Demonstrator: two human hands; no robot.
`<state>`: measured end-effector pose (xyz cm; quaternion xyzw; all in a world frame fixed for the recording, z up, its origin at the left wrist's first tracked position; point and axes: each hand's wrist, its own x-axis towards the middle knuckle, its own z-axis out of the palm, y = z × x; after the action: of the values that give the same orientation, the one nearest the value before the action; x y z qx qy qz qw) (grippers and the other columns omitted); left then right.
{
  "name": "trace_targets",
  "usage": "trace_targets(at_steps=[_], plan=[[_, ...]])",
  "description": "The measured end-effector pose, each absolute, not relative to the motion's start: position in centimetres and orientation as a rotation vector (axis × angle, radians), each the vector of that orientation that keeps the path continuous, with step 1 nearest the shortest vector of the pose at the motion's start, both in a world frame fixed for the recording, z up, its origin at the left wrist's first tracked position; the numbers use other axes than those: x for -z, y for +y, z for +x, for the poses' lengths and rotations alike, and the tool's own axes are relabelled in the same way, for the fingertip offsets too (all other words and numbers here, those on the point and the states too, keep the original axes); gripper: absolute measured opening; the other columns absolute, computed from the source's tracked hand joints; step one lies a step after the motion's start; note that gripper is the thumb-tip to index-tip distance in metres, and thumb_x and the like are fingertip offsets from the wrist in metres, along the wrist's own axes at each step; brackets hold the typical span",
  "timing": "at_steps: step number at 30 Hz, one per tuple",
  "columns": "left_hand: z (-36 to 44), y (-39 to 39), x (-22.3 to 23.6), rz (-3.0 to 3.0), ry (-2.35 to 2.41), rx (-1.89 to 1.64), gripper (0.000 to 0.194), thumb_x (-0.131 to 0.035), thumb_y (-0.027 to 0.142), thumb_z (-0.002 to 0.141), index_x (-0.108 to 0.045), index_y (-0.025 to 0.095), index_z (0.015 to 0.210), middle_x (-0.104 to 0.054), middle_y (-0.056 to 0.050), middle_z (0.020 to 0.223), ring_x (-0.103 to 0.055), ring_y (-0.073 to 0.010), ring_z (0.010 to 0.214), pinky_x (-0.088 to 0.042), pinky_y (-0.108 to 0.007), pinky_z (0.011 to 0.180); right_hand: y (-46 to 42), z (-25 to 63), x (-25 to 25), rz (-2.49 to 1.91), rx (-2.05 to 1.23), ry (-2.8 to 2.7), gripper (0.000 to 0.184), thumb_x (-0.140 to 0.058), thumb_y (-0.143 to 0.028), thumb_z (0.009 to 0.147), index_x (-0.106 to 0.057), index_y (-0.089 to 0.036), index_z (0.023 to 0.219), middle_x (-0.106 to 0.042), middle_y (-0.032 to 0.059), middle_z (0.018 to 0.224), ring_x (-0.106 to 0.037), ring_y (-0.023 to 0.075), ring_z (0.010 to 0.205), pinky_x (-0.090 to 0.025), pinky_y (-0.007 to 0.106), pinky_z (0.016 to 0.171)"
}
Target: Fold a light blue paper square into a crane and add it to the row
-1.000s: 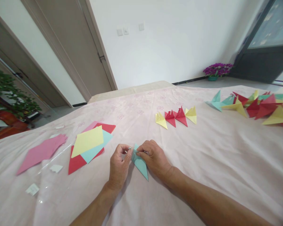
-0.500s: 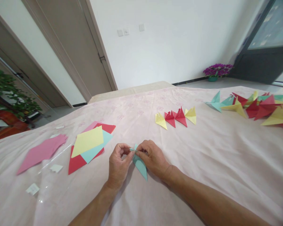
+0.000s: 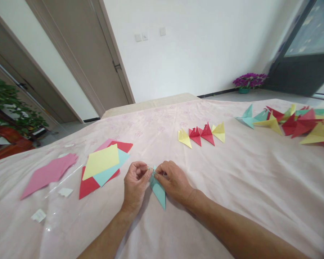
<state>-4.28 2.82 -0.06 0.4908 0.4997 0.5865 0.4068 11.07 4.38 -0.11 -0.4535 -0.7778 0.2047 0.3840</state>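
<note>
A light teal folded paper crane point(image 3: 158, 192) is pinched between both hands over the cloth-covered table, one pointed wing hanging toward me. My left hand point(image 3: 135, 183) grips a thin upper tip of it between thumb and forefinger. From the other side my right hand point(image 3: 175, 181) pinches the same paper near its top, fingers curled. The fingertips hide part of the folds. Beyond them stands a short row of finished cranes: a pale yellow one point(image 3: 184, 139), two red ones point(image 3: 207, 135) and another yellow one point(image 3: 219, 132).
Left of my hands lie fanned sheets, with a yellow sheet point(image 3: 101, 162) on top. Farther left are pink sheets point(image 3: 48, 176), clear plastic wrap and white scraps point(image 3: 38, 216). A heap of coloured cranes point(image 3: 294, 122) covers the far right of the pink tablecloth point(image 3: 248, 183).
The teal crane has turned slightly, its lower wing tip swinging a little left and toward me. My left hand has tilted and its fingers have shifted slightly upward.
</note>
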Motion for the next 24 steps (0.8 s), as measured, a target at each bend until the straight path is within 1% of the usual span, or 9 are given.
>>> trace_targets(at_steps=[4,10,13,15,18,20,22,24], plan=[[-4.2,2.8,-0.1,1.263,1.255,-1.449,0.03,-0.074,0.028,0.075,-0.053,0.021,0.095,-0.063,0.005,0.078,-0.06,-0.0099,0.071,-0.046,-0.02,0.069,4.5,10.9,0.2,-1.176,-0.473,-2.001,0.011,-0.065,-0.024,0.086,-0.063,-0.019,0.076,-0.06,-0.001,0.073,-0.052,0.0149,0.073,-0.036,0.027,0.068],[-4.4,3.0,-0.1,1.198,1.201,-1.494,0.028,-0.073,0.026,0.078,-0.049,0.021,0.093,-0.063,0.005,0.078,-0.061,-0.0093,0.072,-0.047,-0.02,0.07,4.6,11.0,0.3,-1.247,-0.53,-2.036,0.009,-0.065,-0.017,0.083,-0.065,-0.02,0.074,-0.064,0.0,0.075,-0.055,0.0171,0.078,-0.037,0.028,0.07],[-4.4,3.0,0.0,1.195,1.22,-1.487,0.029,-0.073,0.026,0.077,-0.049,0.022,0.093,-0.064,0.005,0.078,-0.061,-0.0098,0.072,-0.047,-0.021,0.071,4.6,11.1,0.2,-1.257,-0.579,-2.049,0.011,-0.064,-0.014,0.082,-0.067,-0.021,0.074,-0.066,0.0006,0.075,-0.057,0.0179,0.079,-0.039,0.028,0.071],[-4.5,3.1,0.0,1.211,1.241,-1.45,0.03,-0.073,0.028,0.078,-0.051,0.021,0.097,-0.066,0.004,0.081,-0.063,-0.0113,0.075,-0.048,-0.023,0.073,4.6,11.1,0.2,-1.266,-0.607,-2.037,0.012,-0.063,-0.014,0.082,-0.067,-0.021,0.073,-0.067,0.0006,0.075,-0.058,0.0181,0.079,-0.039,0.028,0.071],[-4.8,3.2,0.2,1.292,1.254,-1.356,0.035,-0.072,0.03,0.079,-0.053,0.02,0.106,-0.07,-0.002,0.092,-0.066,-0.0162,0.086,-0.05,-0.029,0.081,4.7,11.3,0.0,-1.281,-0.658,-1.97,0.012,-0.063,-0.014,0.082,-0.068,-0.02,0.072,-0.067,0.0001,0.074,-0.059,0.0176,0.078,-0.039,0.028,0.071],[-5.1,3.0,0.3,1.406,1.316,-1.278,0.033,-0.073,0.028,0.076,-0.057,0.019,0.104,-0.071,-0.004,0.096,-0.066,-0.0188,0.091,-0.049,-0.032,0.085,4.8,11.5,0.0,-1.301,-0.702,-1.909,0.012,-0.063,-0.015,0.082,-0.068,-0.02,0.072,-0.066,-0.0002,0.074,-0.058,0.0167,0.076,-0.039,0.027,0.07],[-5.4,2.7,0.3,1.515,1.431,-1.197,0.025,-0.073,0.026,0.075,-0.063,0.018,0.097,-0.071,-0.004,0.092,-0.065,-0.0189,0.086,-0.049,-0.031,0.082,4.9,11.6,-0.1,-1.33,-0.745,-1.867,0.012,-0.062,-0.015,0.081,-0.067,-0.019,0.072,-0.065,-0.0003,0.072,-0.057,0.016,0.073,-0.039,0.026,0.068],[-5.6,2.4,0.4,1.573,1.517,-1.137,0.019,-0.07,0.027,0.078,-0.067,0.019,0.094,-0.072,-0.002,0.087,-0.064,-0.0177,0.078,-0.048,-0.03,0.075,5.0,11.7,-0.2,-1.351,-0.771,-1.85,0.01,-0.062,-0.016,0.081,-0.068,-0.019,0.073,-0.064,-0.0001,0.072,-0.057,0.0161,0.073,-0.039,0.026,0.067]])
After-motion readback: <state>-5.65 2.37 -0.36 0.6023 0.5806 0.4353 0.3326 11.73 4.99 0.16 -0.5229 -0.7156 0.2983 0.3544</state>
